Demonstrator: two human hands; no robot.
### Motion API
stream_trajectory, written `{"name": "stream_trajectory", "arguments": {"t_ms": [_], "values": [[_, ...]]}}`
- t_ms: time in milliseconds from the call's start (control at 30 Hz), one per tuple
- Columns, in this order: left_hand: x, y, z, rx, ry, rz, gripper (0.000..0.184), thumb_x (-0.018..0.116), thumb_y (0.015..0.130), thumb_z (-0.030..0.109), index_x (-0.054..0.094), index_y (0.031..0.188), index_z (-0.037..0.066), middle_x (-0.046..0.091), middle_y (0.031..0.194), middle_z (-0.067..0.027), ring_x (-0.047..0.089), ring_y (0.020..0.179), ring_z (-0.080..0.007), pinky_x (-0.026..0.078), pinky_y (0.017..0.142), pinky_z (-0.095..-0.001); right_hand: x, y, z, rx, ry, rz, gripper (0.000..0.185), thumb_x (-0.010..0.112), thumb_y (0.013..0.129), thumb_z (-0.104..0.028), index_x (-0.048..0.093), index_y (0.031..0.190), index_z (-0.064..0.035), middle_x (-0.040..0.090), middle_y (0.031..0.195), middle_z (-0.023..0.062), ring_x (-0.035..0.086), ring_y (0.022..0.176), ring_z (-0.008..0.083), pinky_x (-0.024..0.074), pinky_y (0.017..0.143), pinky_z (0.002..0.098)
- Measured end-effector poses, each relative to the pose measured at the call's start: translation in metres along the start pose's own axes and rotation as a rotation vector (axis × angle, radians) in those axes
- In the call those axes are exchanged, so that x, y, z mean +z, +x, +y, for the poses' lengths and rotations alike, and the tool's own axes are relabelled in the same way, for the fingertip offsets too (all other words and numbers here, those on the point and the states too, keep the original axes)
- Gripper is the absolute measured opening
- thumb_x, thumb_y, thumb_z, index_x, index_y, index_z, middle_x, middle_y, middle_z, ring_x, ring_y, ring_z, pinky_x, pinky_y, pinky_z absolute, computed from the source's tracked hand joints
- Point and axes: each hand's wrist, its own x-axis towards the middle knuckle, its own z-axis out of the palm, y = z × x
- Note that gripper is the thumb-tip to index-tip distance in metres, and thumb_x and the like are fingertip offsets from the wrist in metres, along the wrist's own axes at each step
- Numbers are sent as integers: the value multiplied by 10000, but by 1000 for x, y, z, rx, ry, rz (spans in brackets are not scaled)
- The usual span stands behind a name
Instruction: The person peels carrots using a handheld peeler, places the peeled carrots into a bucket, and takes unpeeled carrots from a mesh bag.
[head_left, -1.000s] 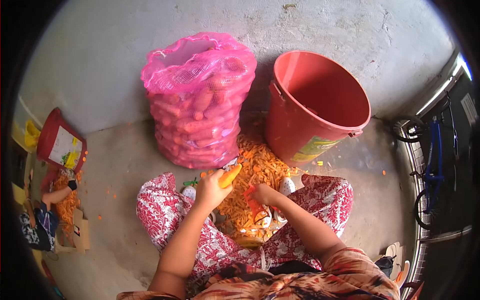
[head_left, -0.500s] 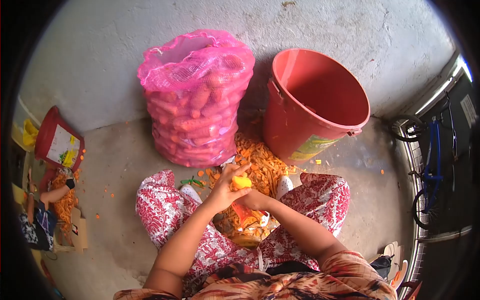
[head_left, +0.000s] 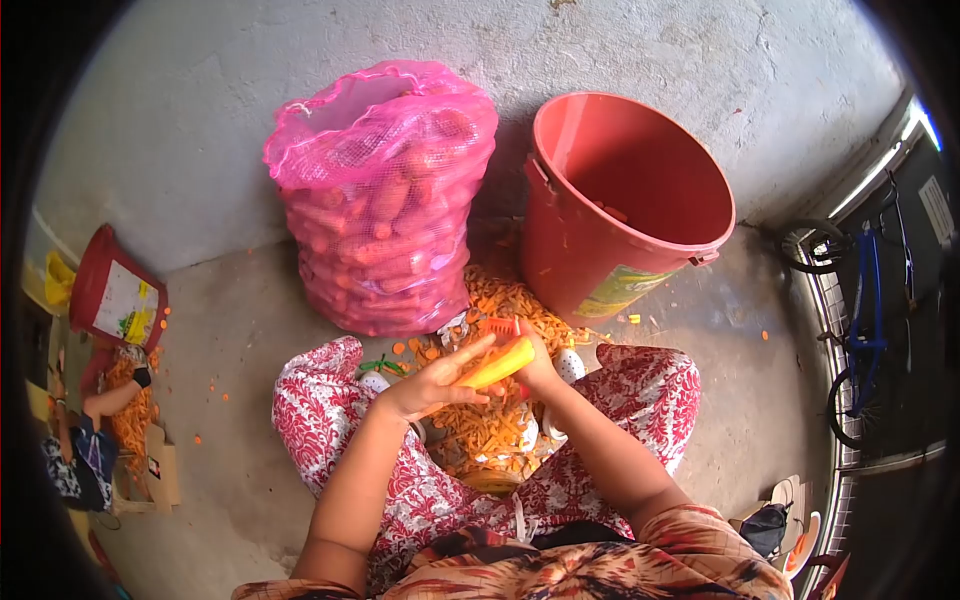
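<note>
Over carrot peelings (head_left: 480, 432) piled on the floor (head_left: 240, 345), short of its far edge, the left hand (head_left: 428, 388) grasps a carrot (head_left: 500, 363), swung lengthwise from its end-on pose moments earlier; the right hand (head_left: 539, 366) clasps a red peeler (head_left: 499, 326), now raised alongside, apparently putting tool and carrot within working reach.

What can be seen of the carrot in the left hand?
The carrot looks yellow-orange, smooth and elongated, its visible side apparently peeled. It slants above the carrot peelings, one end towards the right hand. The left hand holds its other end between fingers and thumb; whether the right hand also touches it cannot be told.
</note>
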Motion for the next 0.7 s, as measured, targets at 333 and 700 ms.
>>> {"name": "stream_trajectory", "arguments": {"t_ms": [333, 700], "values": [[-13, 9, -32, -304, 917, 346, 374, 649, 724, 224, 476, 968, -2, 553, 704, -34, 526, 584, -94, 418, 560, -234, 1, -11, -31, -18, -599, 27, 282, 547, 751, -209, 396, 873, -5, 556, 740, 243, 541, 745, 408, 429, 636, 432], [-57, 7, -30, 125, 1143, 771, 615, 706, 617, 285, 448, 1080, -28, 558, 946, -224, 548, 891, -329, 433, 754, -359, -8, -19, -51, 7, -528, -200, 195, 550, 743, -149, 468, 858, -16, 572, 744, 180, 566, 731, 322, 429, 643, 379]]}}
